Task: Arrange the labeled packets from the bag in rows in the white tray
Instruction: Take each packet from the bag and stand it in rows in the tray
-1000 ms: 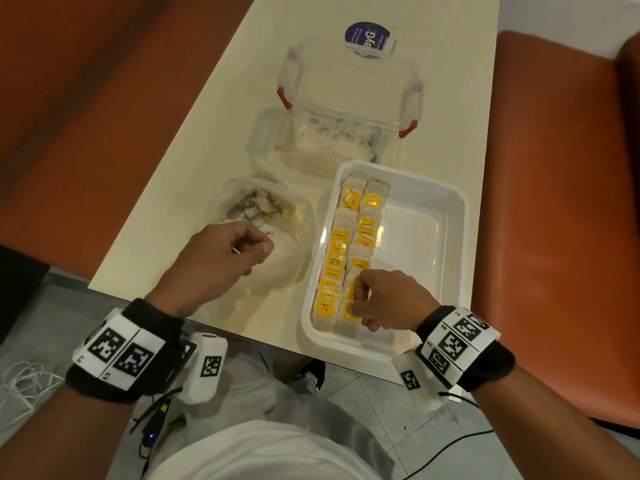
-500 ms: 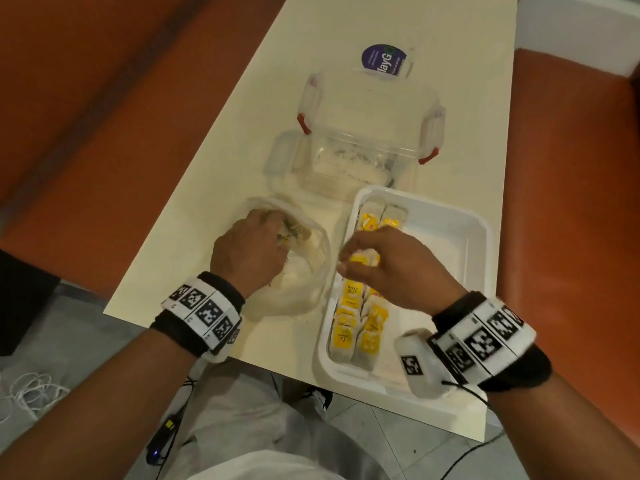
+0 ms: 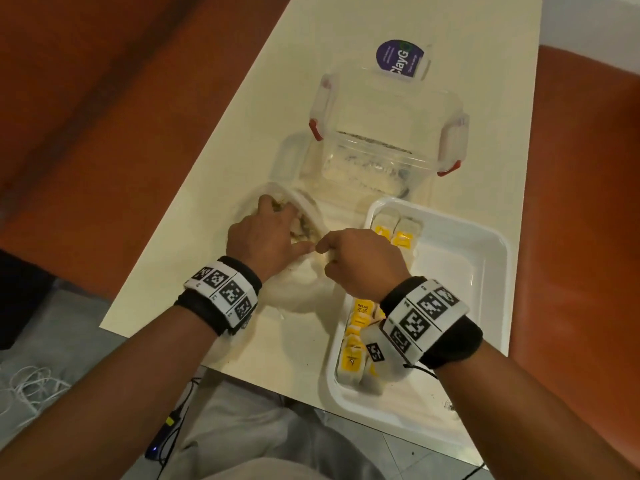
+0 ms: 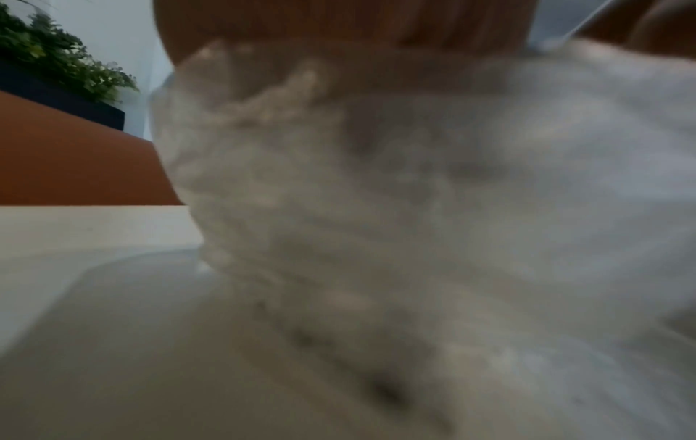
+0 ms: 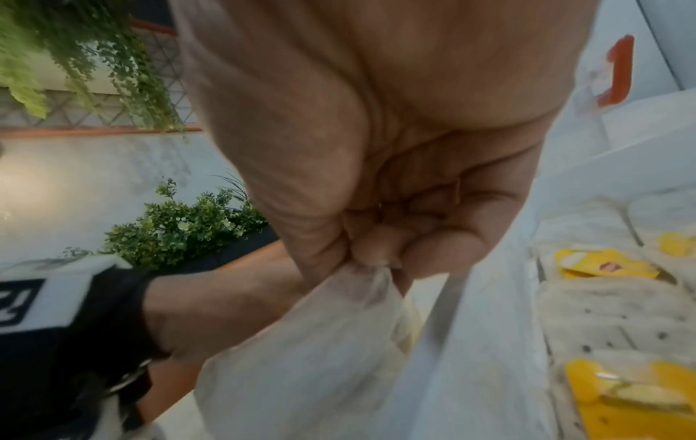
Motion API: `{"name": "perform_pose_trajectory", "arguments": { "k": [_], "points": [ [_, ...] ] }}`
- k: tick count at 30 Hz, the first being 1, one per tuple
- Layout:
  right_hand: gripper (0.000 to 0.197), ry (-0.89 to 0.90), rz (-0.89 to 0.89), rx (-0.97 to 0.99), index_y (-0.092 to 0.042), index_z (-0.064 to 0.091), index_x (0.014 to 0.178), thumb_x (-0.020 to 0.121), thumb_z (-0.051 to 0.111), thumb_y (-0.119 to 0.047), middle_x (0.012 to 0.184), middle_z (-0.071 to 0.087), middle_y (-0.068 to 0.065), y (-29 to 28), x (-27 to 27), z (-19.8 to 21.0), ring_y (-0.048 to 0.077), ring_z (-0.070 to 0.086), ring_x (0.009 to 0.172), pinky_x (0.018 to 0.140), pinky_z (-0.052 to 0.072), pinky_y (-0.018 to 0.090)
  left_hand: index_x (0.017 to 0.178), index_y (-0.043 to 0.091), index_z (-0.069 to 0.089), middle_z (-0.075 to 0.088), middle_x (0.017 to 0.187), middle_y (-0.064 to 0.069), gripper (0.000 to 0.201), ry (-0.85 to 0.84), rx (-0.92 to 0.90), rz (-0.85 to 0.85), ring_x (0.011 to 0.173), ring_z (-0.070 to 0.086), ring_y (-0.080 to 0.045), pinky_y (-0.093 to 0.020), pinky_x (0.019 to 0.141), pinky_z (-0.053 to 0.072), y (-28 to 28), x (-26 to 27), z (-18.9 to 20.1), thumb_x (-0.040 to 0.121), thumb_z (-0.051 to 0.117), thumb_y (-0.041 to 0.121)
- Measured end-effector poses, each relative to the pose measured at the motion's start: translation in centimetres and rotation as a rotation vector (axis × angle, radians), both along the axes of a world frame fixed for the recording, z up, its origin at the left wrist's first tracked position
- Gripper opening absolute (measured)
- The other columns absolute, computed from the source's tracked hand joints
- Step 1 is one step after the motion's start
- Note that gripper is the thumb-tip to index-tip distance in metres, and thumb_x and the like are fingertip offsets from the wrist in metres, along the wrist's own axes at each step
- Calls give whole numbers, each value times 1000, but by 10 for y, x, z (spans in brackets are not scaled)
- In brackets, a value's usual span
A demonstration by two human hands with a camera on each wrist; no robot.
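A clear plastic bag [image 3: 304, 289] of packets lies on the cream table, left of the white tray [image 3: 498, 306]. My left hand [image 3: 277, 216] reaches into the bag's mouth; its fingertips are hidden among the packets there. My right hand [image 3: 320, 247] pinches the bag's near rim between thumb and fingers, seen close up in the right wrist view [image 5: 373, 265], where the bag [image 5: 301, 342] hangs below. Yellow-labelled packets [image 3: 353, 358] stand in two rows along the tray's left side, partly hidden by my right wrist. The left wrist view shows only the blurred bag [image 4: 376, 193].
A clear lidded container [image 3: 388, 133] with red latches stands behind the bag and tray. A purple-labelled item [image 3: 398, 60] lies beyond it. The tray overhangs the table's near edge [image 3: 207, 358]. Orange benches flank the table. The tray's right half holds no packets.
My right hand left the packet rows in the tray and moved left to the bag's rim, which it now pinches. My left hand pushed further into the bag's mouth.
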State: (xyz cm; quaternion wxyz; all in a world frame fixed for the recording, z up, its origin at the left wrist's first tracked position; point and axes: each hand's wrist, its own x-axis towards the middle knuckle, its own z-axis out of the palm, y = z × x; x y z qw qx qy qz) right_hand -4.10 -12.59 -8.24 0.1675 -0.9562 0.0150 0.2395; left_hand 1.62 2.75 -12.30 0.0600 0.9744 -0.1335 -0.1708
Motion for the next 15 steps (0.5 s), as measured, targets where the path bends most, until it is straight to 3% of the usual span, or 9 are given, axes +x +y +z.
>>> {"name": "perform_pose_trajectory", "arguments": {
  "k": [4,8,15],
  "points": [
    [44,-27,9,-30,-27,60,132,90,56,-18,118,60,4,-4,-4,-2,32,61,108,72,46,35,130,30,48,52,124,-9,49,5,-33,-45,94,63,-36,-36,69,39,-4,18,3,88,62,52],
    [41,-39,7,-30,-21,59,129,89,55,-18,110,56,4,-4,-7,-1,34,61,100,67,44,35,123,29,49,54,121,-6,36,36,-93,-82,81,52,-29,-34,67,36,3,26,1,90,62,35],
    [34,-43,6,-75,-20,56,121,88,56,-26,89,47,-2,-1,-16,0,32,63,91,58,34,31,137,31,42,52,127,-6,54,87,3,-189,97,60,-36,-35,69,38,16,17,8,88,61,44]
  ]
}}
